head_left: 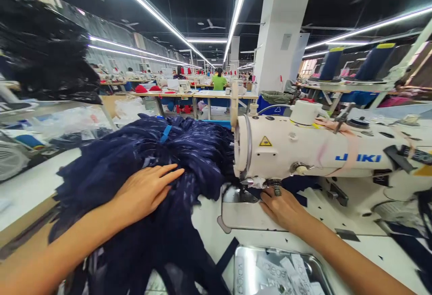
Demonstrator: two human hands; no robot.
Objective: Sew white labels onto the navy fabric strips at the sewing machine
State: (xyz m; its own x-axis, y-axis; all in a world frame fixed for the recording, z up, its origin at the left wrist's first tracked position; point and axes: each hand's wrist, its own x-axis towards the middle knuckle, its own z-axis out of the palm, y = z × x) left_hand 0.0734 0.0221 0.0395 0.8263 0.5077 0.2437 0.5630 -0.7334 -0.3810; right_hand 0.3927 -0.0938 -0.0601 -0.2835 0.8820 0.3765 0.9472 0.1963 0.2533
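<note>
My left hand (148, 191) lies on a big heap of navy garments (114, 151), palm down with its fingers stretched out. A blue strip (165, 134) crosses the top of the heap. To the right stands a white JUKI sewing machine (324, 146). My right hand (281, 207) is beneath the machine's head, just right of the presser foot (243, 194). Its fingers are bent together at the edge of a small piece of navy fabric (255, 191); the fingertips are partly hidden. More navy cloth lies behind this hand under the machine's arm.
A metal tray (238, 259) of printed white labels (273, 270) sits at the front. Dark scraps lie about the white tabletop (209, 218). Navy thread cones (332, 63) stand at the right, and a black plastic bag (43, 47) hangs at the left. A person in green (219, 80) sits farther off.
</note>
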